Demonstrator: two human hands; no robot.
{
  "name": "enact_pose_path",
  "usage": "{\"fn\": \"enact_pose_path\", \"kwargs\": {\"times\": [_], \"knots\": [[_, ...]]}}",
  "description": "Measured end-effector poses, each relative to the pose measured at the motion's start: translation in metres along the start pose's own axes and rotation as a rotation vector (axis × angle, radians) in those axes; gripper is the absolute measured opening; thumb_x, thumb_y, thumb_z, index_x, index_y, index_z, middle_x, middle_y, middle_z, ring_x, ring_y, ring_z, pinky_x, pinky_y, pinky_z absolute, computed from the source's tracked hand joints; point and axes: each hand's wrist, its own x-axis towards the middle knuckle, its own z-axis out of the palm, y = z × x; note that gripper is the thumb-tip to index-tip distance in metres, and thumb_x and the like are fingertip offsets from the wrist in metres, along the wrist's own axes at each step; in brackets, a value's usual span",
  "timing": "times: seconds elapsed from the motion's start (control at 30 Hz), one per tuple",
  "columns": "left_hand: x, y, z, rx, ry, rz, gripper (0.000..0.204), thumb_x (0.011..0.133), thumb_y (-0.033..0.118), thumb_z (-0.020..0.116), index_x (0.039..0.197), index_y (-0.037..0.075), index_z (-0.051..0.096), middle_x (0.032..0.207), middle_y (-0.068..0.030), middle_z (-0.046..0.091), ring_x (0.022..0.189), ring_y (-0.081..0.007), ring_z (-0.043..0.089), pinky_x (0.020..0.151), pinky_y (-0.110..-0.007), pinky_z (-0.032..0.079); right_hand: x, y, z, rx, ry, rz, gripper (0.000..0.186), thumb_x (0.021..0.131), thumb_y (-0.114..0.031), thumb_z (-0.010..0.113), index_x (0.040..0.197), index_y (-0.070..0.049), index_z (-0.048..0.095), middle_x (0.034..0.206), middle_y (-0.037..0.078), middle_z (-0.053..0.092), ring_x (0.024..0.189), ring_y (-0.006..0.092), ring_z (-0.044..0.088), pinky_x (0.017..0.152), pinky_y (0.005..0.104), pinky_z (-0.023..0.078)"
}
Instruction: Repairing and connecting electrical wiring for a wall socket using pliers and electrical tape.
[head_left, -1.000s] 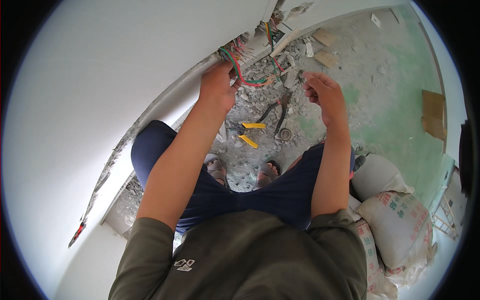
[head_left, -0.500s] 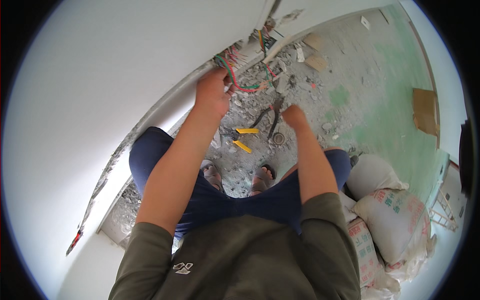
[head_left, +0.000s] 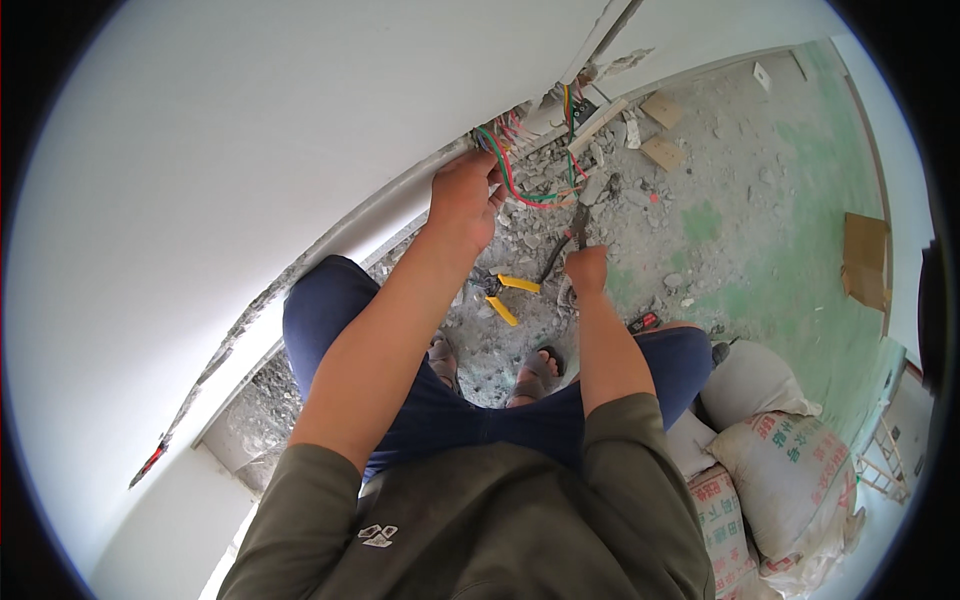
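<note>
My left hand (head_left: 463, 205) is beside the wall's lower edge, its fingers bent round a bundle of red and green electrical wires (head_left: 511, 180). The wires come out of a broken opening at the wall and curve toward the rubble, with bare copper ends. To the right, my right hand (head_left: 587, 268) is closed on a pair of dark-handled pliers (head_left: 580, 222). Their jaws point away from me, one handle sticks out to the left, and the hand covers the other. Yellow-handled pliers (head_left: 515, 285) lie on the floor between my arms.
Broken plaster and concrete (head_left: 615, 200) cover the floor along the wall. A partly hidden roll (head_left: 567, 292) lies below my right hand. A red-and-black tool (head_left: 645, 322) rests near my right knee. Full sacks (head_left: 785, 455) are piled at right; a cardboard piece (head_left: 865, 260) lies farther off.
My right hand has come down onto the dark-handled pliers and closed on them; the pliers have turned. The left hand stays at the wires. The whole view has shifted slightly.
</note>
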Motion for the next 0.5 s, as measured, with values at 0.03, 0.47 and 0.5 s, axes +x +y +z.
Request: {"fn": "enact_pose_path", "kwargs": {"times": [0.03,0.47,0.5], "knots": [[0.001,-0.001,0.003,-0.002,0.006,-0.007,0.003,0.084,0.009,0.060,0.086,0.009,0.062,0.082,-0.0005,0.057,0.079,-0.0128,0.050,0.076,-0.036,0.043,0.006,-0.003,-0.002,0.001,0.004,0.007,0.034,0.080,-0.014,0.057,0.105,0.003,0.041,0.092,0.026,0.066,0.089,0.0416,0.065,0.076,0.0478,0.052],[0.003,0.000,-0.003,0.007,0.009,-0.018,0.005,0.085,0.012,0.059,0.089,0.010,0.063,0.083,0.0003,0.056,0.079,-0.0130,0.049,0.076,-0.037,0.041,-0.083,-0.073,-0.207,0.931,-1.246,0.125,0.034,0.088,-0.017,0.063,0.118,-0.004,0.055,0.066,-0.001,0.049,0.057,0.0088,0.047,0.049,0.0271,0.038],[0.004,-0.001,-0.002,0.012,0.006,-0.018,0.005,0.085,0.012,0.059,0.089,0.010,0.063,0.083,0.0003,0.056,0.079,-0.0130,0.049,0.076,-0.037,0.041,-0.086,-0.072,-0.207,0.937,-1.244,0.123,0.034,0.088,-0.017,0.063,0.118,-0.004,0.055,0.066,-0.001,0.049,0.057,0.0088,0.047,0.049,0.0271,0.038]]}}
